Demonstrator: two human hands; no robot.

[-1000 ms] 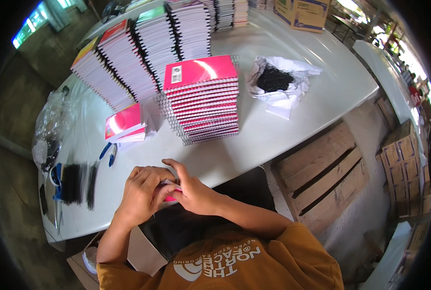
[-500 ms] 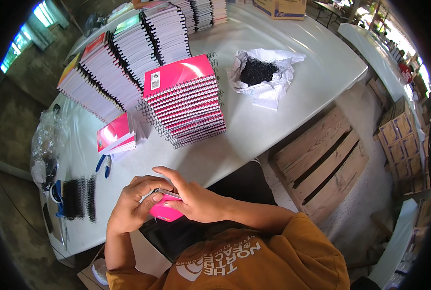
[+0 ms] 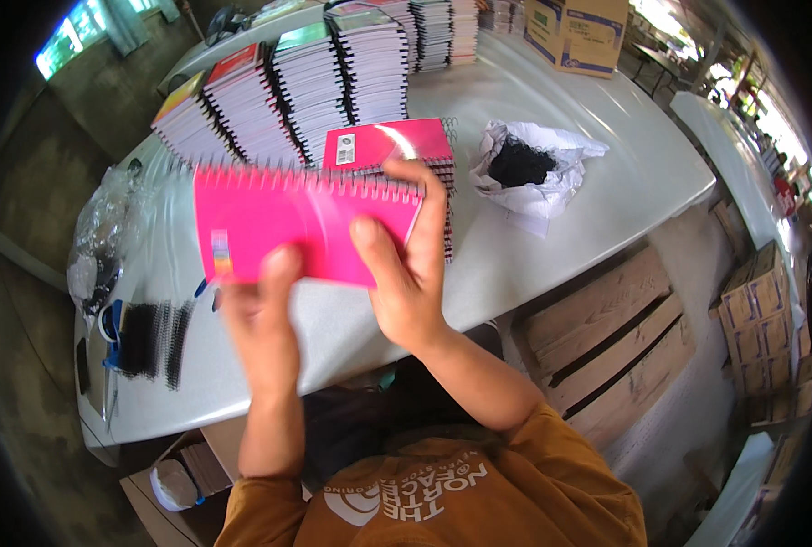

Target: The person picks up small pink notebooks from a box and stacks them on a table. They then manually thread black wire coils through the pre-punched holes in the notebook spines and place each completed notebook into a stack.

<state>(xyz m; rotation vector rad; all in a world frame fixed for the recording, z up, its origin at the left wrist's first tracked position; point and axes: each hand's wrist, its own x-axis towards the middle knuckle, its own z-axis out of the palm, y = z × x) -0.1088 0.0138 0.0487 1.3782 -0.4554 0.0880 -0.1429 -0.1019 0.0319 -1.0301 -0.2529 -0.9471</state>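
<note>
A pink spiral notebook (image 3: 306,223) is held up above the table, its wire binding along the far edge and its cover facing me. My right hand (image 3: 411,273) grips the right end, thumb on the cover and index finger curled round by the binding. At the lower left edge, my left hand (image 3: 265,333) has its thumb over the cover; it is smeared by motion and its other fingers are partly hidden. Just behind stands a stack of pink spiral notebooks (image 3: 388,141), partly covered by the held one. A blue-handled tool (image 3: 202,288) mostly hides beneath the notebook.
Tall stacks of bound books (image 3: 310,87) line the table (image 3: 606,137). Crumpled white paper (image 3: 561,164) holds black wire scraps (image 3: 520,164). Black binding coils (image 3: 146,337) and a plastic bag (image 3: 105,223) lie left. A cardboard box (image 3: 575,36) stands far right, a wooden pallet (image 3: 606,337) below.
Both hands have risen away from my body with the pink notebook, which now faces me broadside. The view has shifted, and the notebook now covers part of the pink stack.
</note>
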